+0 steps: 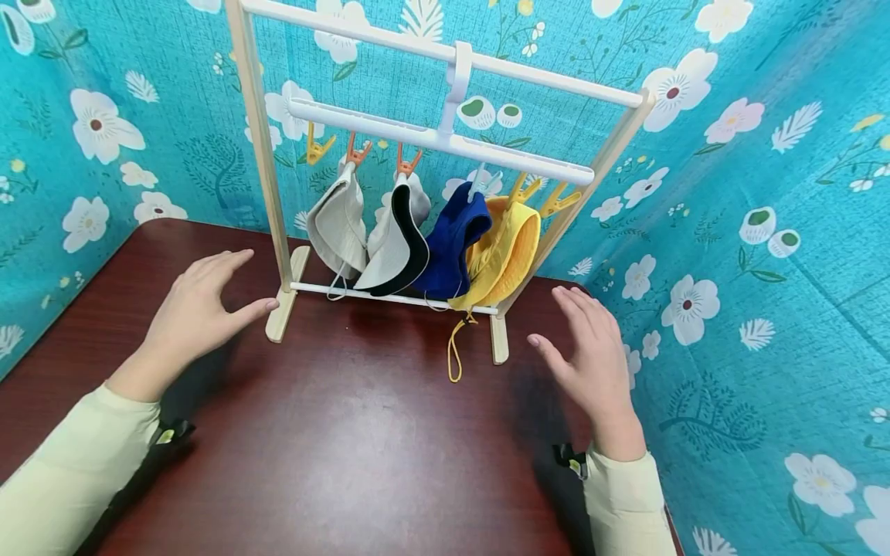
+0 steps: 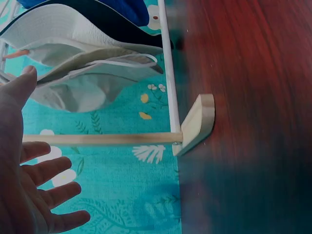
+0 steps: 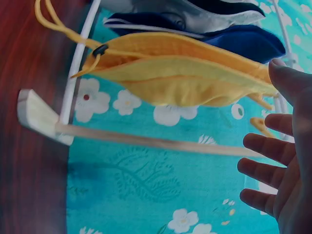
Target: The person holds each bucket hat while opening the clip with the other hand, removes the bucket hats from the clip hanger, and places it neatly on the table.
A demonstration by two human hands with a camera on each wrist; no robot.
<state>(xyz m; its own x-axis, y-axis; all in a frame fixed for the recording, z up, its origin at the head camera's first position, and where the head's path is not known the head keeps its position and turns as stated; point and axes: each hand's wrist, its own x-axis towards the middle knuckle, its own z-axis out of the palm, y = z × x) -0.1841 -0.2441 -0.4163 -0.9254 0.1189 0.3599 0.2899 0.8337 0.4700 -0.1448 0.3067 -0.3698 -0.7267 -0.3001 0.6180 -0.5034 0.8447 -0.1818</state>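
Several bucket hats hang by clips from a white hanger bar [image 1: 438, 142] on a small wooden rack. Leftmost is a pale grey hat [image 1: 339, 220], then a white hat with a black brim lining [image 1: 389, 251]. A dark blue hat [image 1: 452, 243] and a yellow hat [image 1: 504, 251] with a looped cord [image 1: 453, 355] hang to the right. My left hand [image 1: 198, 301] is held left of the rack, fingers extended and thumb apart, holding nothing. To the rack's right, my right hand [image 1: 591, 351] has its fingers spread and holds nothing; the yellow hat is nearest it.
The rack's wooden feet [image 1: 281, 316] stand on a dark red-brown table [image 1: 361, 440]. Orange clips [image 1: 358, 152] pinch the two left hats, and a spare yellow clip [image 1: 317, 147] hangs at the bar's left. Blue floral cloth [image 1: 730, 232] covers the walls behind and at right.
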